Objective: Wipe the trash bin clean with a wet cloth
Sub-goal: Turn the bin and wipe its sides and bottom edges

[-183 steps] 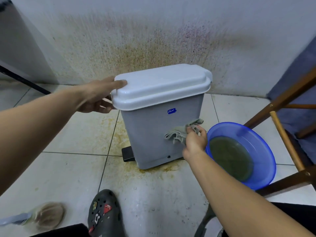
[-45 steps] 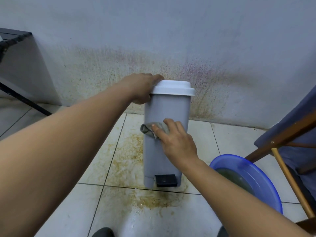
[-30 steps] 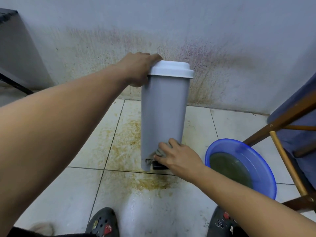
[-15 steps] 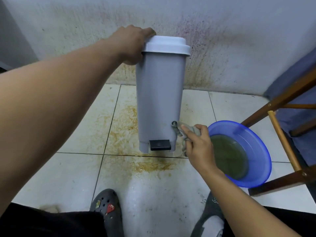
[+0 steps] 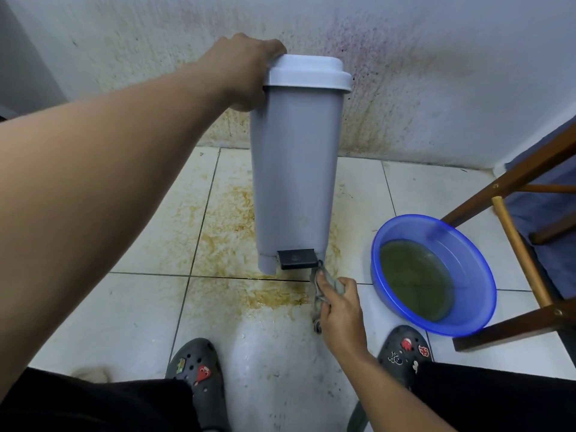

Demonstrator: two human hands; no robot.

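Note:
A grey trash bin (image 5: 294, 169) with a white lid (image 5: 307, 73) stands upright on the tiled floor, its narrow side towards me and its black foot pedal (image 5: 296, 258) at the bottom. My left hand (image 5: 246, 70) grips the left edge of the lid. My right hand (image 5: 338, 310) is closed on a crumpled grey wet cloth (image 5: 322, 286) low down, just right of and below the pedal. The cloth's tip touches the pedal's right corner.
A blue basin (image 5: 467, 313) of murky greenish water sits on the floor to the right. A wooden chair frame (image 5: 514, 226) stands at the far right. Yellow-brown stains cover the floor tiles (image 5: 224, 219) and the wall (image 5: 405, 73). My two shoes are at the bottom.
My right hand has moved the cloth down from the bin's lower right side to the pedal's corner. The left hand keeps holding the lid. The view has shifted slightly.

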